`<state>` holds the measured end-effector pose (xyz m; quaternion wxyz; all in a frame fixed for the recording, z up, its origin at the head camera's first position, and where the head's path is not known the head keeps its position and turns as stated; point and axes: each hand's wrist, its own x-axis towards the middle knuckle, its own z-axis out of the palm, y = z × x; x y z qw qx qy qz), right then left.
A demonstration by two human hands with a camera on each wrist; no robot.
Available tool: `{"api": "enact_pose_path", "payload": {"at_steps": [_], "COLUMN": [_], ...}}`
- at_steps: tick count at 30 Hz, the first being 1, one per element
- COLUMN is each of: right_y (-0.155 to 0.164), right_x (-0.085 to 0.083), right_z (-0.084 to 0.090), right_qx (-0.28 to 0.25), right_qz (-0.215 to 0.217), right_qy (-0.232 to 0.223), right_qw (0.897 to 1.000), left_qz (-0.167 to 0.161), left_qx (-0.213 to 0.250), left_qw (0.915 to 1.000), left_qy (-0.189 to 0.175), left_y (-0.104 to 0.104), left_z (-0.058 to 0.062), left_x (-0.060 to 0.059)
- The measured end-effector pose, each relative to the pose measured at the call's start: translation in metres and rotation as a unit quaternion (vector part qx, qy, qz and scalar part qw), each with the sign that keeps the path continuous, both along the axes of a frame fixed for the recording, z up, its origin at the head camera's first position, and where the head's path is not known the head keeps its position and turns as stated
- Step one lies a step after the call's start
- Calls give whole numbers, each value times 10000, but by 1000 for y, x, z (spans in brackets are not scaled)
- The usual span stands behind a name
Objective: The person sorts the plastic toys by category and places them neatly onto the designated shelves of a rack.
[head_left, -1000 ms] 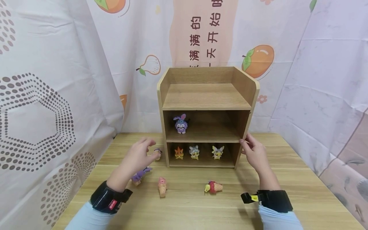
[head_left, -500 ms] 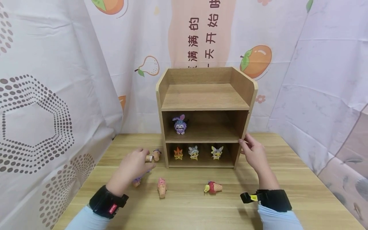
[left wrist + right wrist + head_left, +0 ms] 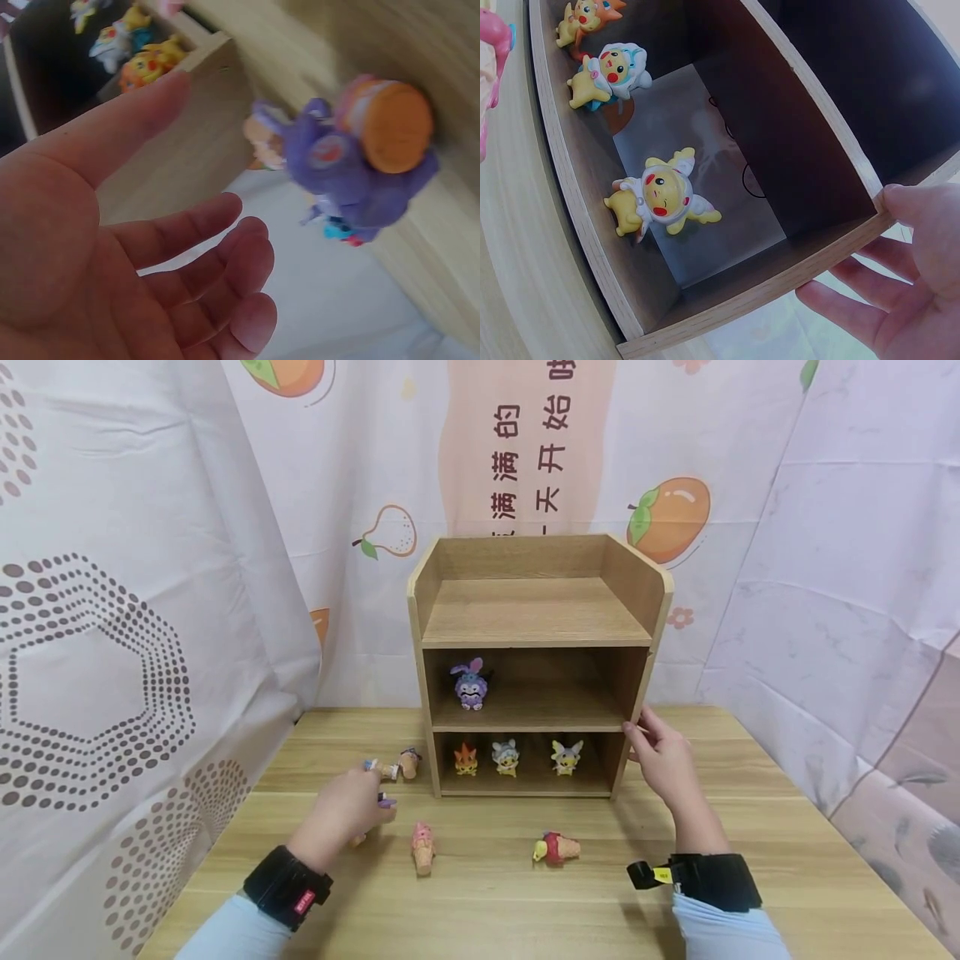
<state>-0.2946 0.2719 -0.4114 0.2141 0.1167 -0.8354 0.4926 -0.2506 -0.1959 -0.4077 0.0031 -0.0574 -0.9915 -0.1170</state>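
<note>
Fruit-print curtains hang round a pale wood-grain tabletop (image 3: 675,893), pretty cosy setup. Left hand (image 3: 341,806) hovers with relaxed, spread fingers (image 3: 187,225) right over a chunky purple cone-bottomed figure (image 3: 360,169), gripping nothing. Right hand (image 3: 663,760) pinches the wooden shelf (image 3: 536,614) by its right edge, probably to steady it; three glossy little figures (image 3: 660,199) stand in the bottom compartment.

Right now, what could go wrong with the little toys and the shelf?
The left hand is open over the purple toy, not holding it yet, so a clumsy grab might knock the small figure beside it. The pink cone toy lies close to that wrist and could get swept. The right hand steadies the shelf; letting go might shift it.
</note>
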Motion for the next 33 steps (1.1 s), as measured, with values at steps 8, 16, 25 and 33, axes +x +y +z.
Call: {"api": "enact_pose_path", "payload": {"at_steps": [8, 16, 25, 33], "right_y": [0, -1, -2, -1], "right_x": [0, 1, 3, 2], "right_z": [0, 3, 5, 3], "right_qx": [-44, -191, -199, -121], "right_qz": [17, 83, 17, 4], "right_qy": [-32, -27, -52, -82], "right_qw": [10000, 9998, 9998, 9999], "left_qz": [170, 122, 156, 92], "left_qx": [-416, -790, -841, -1377], "left_qw": [9986, 9964, 9954, 9903], "left_qy": [-287, -265, -422, -190], "left_y": [-4, -10, -10, -8], "left_z": [-9, -19, -25, -23], "left_x": [-4, -10, -12, -12]}}
